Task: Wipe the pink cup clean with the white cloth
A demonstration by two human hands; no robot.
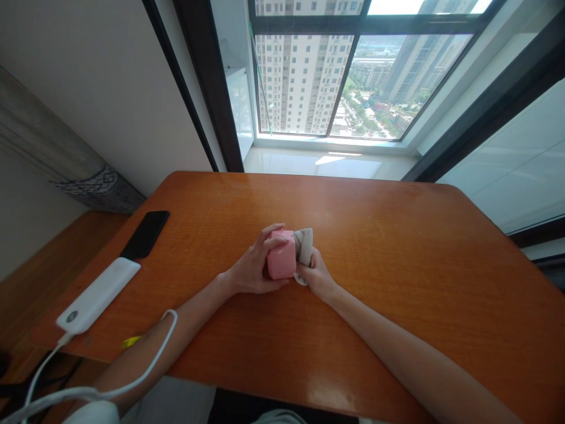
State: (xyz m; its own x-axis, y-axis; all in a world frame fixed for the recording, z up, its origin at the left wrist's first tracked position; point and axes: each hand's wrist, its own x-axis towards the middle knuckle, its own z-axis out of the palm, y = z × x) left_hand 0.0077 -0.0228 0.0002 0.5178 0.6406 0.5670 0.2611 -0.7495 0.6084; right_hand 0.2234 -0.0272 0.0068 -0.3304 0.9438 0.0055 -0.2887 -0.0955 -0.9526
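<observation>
My left hand (258, 262) is wrapped round a small pink box-shaped object (281, 257) with rounded edges, gripping it from the left. What kind of object it is I cannot tell. In my right hand (318, 275) is a folded greyish-white cloth (303, 246), pinched between thumb and fingers. The cloth lies against the right side of the pink object. Both hands are over the middle of the brown wooden table (388, 247). My left palm and the lower fingers of my right hand are partly hidden.
A black phone (145, 234) and a white power bank (98, 295) lie at the table's left edge. A white cable (132, 383) loops over my left forearm. Beside that arm is a small yellow item (130, 341). A window (326, 88) is beyond the table.
</observation>
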